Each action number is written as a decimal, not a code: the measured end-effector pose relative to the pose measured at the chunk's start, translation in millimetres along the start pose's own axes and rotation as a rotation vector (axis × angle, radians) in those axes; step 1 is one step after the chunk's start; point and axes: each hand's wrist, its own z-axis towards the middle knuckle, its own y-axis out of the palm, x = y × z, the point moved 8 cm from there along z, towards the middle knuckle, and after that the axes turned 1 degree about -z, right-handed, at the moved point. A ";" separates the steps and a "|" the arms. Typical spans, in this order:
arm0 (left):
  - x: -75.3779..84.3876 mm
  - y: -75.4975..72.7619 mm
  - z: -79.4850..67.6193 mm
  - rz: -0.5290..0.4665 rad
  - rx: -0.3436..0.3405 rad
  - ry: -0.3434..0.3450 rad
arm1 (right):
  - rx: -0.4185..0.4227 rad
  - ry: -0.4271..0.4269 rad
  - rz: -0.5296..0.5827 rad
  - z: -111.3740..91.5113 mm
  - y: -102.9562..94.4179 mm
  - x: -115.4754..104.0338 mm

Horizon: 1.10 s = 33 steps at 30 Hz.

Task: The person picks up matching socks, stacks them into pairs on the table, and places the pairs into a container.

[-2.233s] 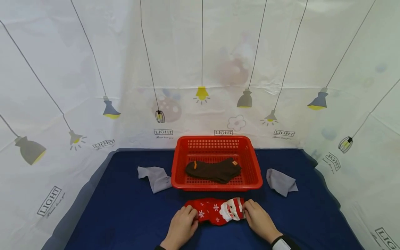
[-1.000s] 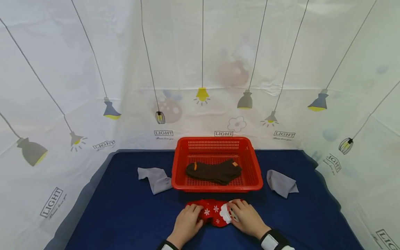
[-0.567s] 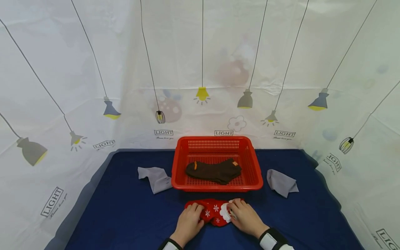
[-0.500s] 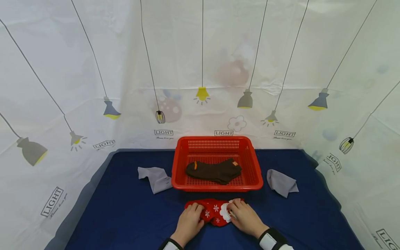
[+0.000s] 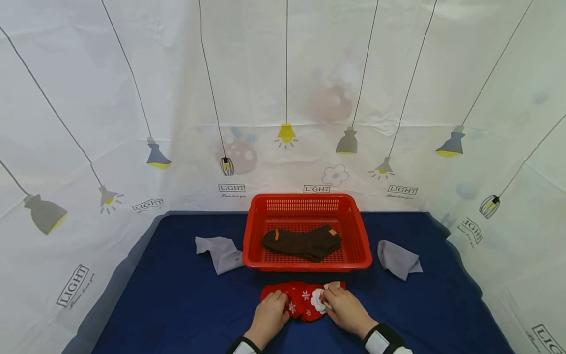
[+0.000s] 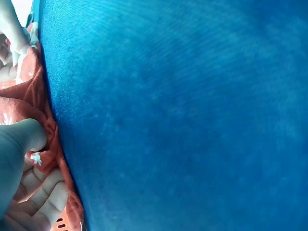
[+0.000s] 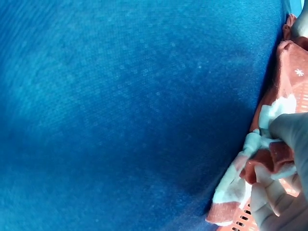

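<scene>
A red Christmas sock (image 5: pixel 301 289) with white snowflakes and a Santa face lies crosswise on the dark blue cloth, in front of the red basket (image 5: pixel 305 267). My left hand (image 5: pixel 268 314) pinches its snowflake part towards the left end; the left wrist view shows a fold of sock (image 6: pixel 37 158) between thumb and fingers. With my right hand (image 5: pixel 347 309) I pinch the Santa part near the cuff, where the fabric (image 7: pixel 269 161) bunches up between thumb and fingers. Fingers cover most of the Santa face. Whether one sock or two lie stacked, I cannot tell.
Dark brown socks (image 5: pixel 300 243) with orange marks lie in the basket. A crumpled grey cloth (image 5: pixel 221 254) sits left of the basket, another grey cloth (image 5: pixel 399 259) right of it. A white lamp-printed sheet (image 5: pixel 283 167) encloses the table at the back and sides.
My right hand has moved left from the sock's cuff end onto the Santa part and gathered fabric there. My left hand has shifted slightly right, its fingers now more curled into the sock.
</scene>
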 end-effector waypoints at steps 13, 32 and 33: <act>-14.1 -27.5 -8.0 0.029 0.066 0.027 | 0.041 0.080 0.081 -6.6 -15.4 13.2; -14.8 -42.3 -18.8 0.036 0.002 0.060 | 0.086 0.146 0.144 -29.9 -21.6 15.0; -14.8 -41.3 -19.6 0.034 -0.012 0.057 | 0.078 0.148 0.149 -30.9 -20.5 14.9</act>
